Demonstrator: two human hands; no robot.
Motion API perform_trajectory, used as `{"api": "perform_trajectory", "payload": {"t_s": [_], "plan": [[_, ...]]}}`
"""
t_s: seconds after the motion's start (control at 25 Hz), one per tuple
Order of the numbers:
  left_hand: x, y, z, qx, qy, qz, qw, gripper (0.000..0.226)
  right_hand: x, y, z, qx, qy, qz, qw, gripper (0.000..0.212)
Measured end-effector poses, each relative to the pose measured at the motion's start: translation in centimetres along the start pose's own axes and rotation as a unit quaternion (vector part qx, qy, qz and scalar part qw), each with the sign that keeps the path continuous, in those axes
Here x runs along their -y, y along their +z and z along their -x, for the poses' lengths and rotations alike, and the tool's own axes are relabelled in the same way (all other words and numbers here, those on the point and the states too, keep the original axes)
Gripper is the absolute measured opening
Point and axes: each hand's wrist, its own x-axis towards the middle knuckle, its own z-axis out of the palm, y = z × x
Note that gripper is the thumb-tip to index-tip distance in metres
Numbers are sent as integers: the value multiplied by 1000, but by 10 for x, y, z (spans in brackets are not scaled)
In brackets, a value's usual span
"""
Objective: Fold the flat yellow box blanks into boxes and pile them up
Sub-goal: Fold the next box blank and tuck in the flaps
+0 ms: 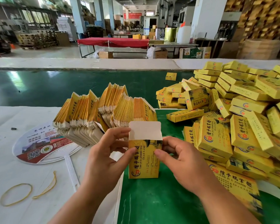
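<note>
I hold one yellow box (144,164) upright above the green belt, its white top flap standing open. My left hand (107,157) grips its left side, thumb on the printed front. My right hand (179,160) pinches the right side, thumb on the front too. Behind the box stands a thick row of flat yellow blanks (103,110), packed on edge. To the right lies a big loose pile of folded yellow boxes (236,120).
A green conveyor belt (55,88) runs across the view. White paper covers the table on the left, with a printed hand fan (42,143) and two yellow rubber bands (16,194). One lone box (171,76) lies far out on the belt.
</note>
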Motion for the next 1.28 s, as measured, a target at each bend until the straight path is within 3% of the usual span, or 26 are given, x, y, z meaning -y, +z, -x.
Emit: {"api": "perform_trajectory", "payload": {"t_s": [0.12, 0.2, 0.32, 0.44, 0.64, 0.88, 1.08, 1.12, 1.28], "plan": [[1, 0, -1, 47, 15, -27, 998, 18, -2, 3, 0, -12, -16, 8, 1000, 19], [1, 0, -1, 64, 11, -29, 997, 10, -1, 6, 2, -39, -38, 12, 998, 30], [0, -1, -2, 59, 7, -26, 998, 8, -1, 8, 4, -66, -103, 22, 992, 53], [0, -1, -2, 52, 1, -38, 998, 9, 0, 9, 3, -80, -139, 23, 987, 59], [-2, -1, -2, 38, -8, -50, 998, 13, 1, 11, 2, -99, -175, 54, 978, 47], [-5, 3, -3, 46, 35, -73, 996, 17, -1, 6, -2, -48, -181, 55, 981, 6], [-5, 4, -1, 32, 22, -16, 999, 7, 2, 8, -1, -60, -192, 30, 979, 6], [-4, 5, -1, 23, 14, 2, 1000, 8, 2, 9, 0, -65, -182, 7, 981, 8], [-1, 3, -1, 18, -49, 95, 994, 51, -2, 9, 2, -57, -92, -95, 990, 61]]}}
